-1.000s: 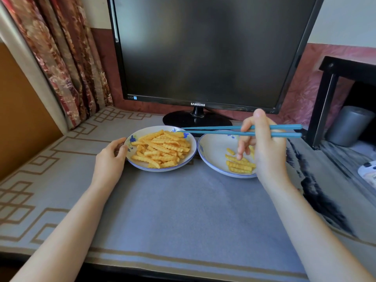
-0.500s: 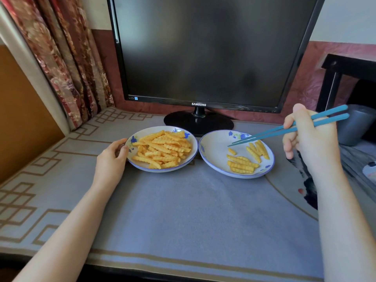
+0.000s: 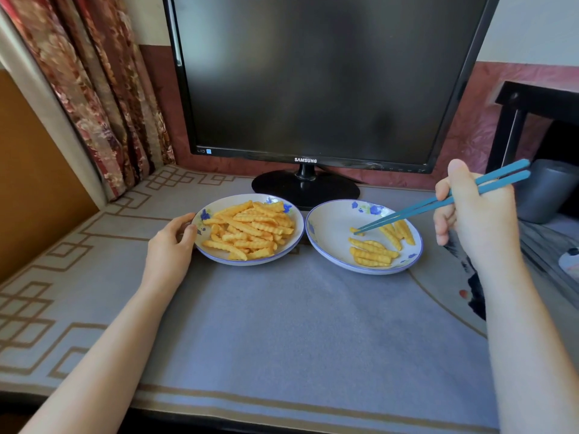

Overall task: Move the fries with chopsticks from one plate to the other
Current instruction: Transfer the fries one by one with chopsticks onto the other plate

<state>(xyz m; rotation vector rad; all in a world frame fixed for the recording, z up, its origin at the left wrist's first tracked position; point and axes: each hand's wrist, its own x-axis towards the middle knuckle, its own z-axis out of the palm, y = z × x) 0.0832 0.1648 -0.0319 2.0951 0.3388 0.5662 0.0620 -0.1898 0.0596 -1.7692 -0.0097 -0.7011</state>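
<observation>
The right hand (image 3: 476,220) has its fingers curled round the blue chopsticks (image 3: 438,202), thumb up on top. The tips reach out left of the knuckles and down into the sparse plate (image 3: 329,227). Those two tips lie close together, right at a short fry (image 3: 354,230); whether they pinch it or merely touch it can't be told from here. Just nearer than the tips, a handful of fries (image 3: 372,252) lies in that plate.

On the other side, the left hand (image 3: 170,245) grips the rim of the full plate (image 3: 216,256), thumb on the edge, fingers wrapped round the side. The big heap of fries (image 3: 250,228) sits just right of that thumb.

By the look of it this is the drop-off, with most of the job ahead. To do it well, the tips should ease apart low over the plate so the fry settles instead of bouncing. They should lift clear before swinging across. The next fry is best taken from the top of the heap, across its middle, where the ridges give the sticks some bite. The left hand's grip should stop that plate skidding.
</observation>
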